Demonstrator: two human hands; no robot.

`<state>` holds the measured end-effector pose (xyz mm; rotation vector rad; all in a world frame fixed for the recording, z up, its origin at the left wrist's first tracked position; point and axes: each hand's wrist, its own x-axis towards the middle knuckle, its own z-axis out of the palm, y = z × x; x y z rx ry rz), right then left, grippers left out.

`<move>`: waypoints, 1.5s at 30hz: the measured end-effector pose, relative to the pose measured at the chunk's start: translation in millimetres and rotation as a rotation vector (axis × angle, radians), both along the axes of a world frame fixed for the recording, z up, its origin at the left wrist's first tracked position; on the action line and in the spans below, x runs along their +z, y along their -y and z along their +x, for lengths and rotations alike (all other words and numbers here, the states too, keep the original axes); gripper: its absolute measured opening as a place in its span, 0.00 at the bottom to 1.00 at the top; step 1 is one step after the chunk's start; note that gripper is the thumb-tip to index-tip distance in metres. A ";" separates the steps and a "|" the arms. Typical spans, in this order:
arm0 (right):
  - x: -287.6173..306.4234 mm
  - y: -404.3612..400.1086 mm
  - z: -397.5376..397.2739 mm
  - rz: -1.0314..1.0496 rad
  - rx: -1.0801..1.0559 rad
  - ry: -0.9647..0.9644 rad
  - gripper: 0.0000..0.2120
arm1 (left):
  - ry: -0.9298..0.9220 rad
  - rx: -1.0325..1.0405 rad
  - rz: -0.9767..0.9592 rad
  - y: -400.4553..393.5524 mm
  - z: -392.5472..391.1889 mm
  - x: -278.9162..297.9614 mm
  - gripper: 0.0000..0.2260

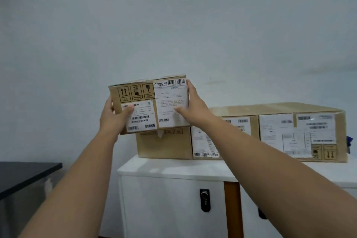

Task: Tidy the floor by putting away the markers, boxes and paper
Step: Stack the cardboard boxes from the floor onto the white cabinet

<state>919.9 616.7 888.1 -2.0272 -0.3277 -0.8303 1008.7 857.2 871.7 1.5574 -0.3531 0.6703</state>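
Your left hand and right hand clamp the small carton by its side walls, thumbs on the labelled face | rigid cardboard, probably light, fragile-marked: keep hold at the sides | brown, barcoded, tilted above the lower box on the white cabinet.

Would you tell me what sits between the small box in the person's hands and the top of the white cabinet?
In the head view, another cardboard box sits there, resting on the white cabinet directly beneath the held small box.
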 end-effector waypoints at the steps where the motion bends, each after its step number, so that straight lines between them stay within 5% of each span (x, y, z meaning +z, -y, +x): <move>1: -3.4 -0.9 6.1 -0.016 -0.007 0.010 0.45 | -0.013 0.037 0.027 3.8 6.5 -0.3 0.26; 6: -7.5 10.1 35.6 -0.028 -0.076 -0.015 0.40 | -0.242 0.136 0.247 26.1 38.2 2.6 0.39; 10: -13.8 33.4 60.7 -0.049 -0.199 -0.125 0.34 | -0.281 0.025 0.286 39.9 52.8 -13.0 0.46; 20: -46.0 61.7 97.7 -0.212 -0.513 -0.142 0.24 | -0.369 0.129 0.398 52.3 93.6 -40.1 0.30; 28: -49.5 60.8 112.6 -0.221 -0.553 -0.105 0.19 | -0.243 0.264 0.126 55.7 116.2 -49.1 0.15; 35: -49.3 59.4 117.8 -0.233 -0.590 -0.101 0.15 | -0.224 0.284 0.032 57.7 121.1 -55.5 0.13; 45: -51.9 52.6 103.0 -0.390 -0.555 -0.190 0.16 | -0.226 0.260 0.151 47.3 129.6 -57.6 0.12</move>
